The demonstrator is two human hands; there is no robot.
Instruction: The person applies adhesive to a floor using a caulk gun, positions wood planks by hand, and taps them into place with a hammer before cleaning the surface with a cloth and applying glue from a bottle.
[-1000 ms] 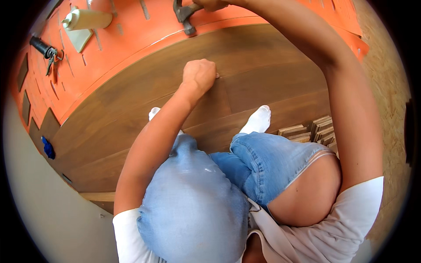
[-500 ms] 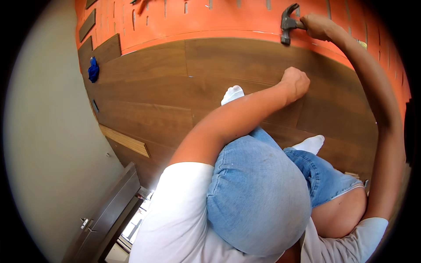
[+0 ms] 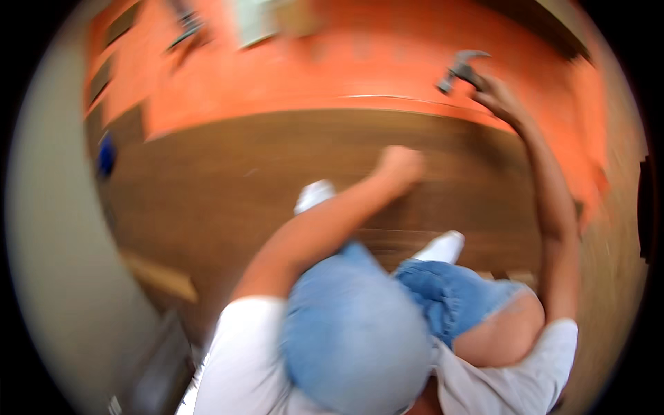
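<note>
My right hand [image 3: 502, 102] is wrapped round the handle of a claw hammer [image 3: 459, 73], held at the far right over the orange underlay [image 3: 387, 72]. The hammer's head is dark metal, its claw pointing away from me. My left hand [image 3: 401, 168] is a closed fist set down on the brown plank floor [image 3: 228, 162]; no object shows in it, and its fingers are mostly turned from view. I sit low over the planks, in blue denim shorts and white socks. The picture is smeared by motion.
At the far left a blue cloth-like thing [image 3: 106, 155] lies by the wall [image 3: 52, 207]. A light wood strip [image 3: 162, 277] lies nearer. Beyond, on the underlay, are a blurred tool [image 3: 185, 29] and a pale flat piece [image 3: 254, 21]. A dark board [image 3: 536, 21] lies at the far right.
The view has swung, so more of the far underlay shows. The hammer has tilted in my right hand. My left fist still rests on the planks.
</note>
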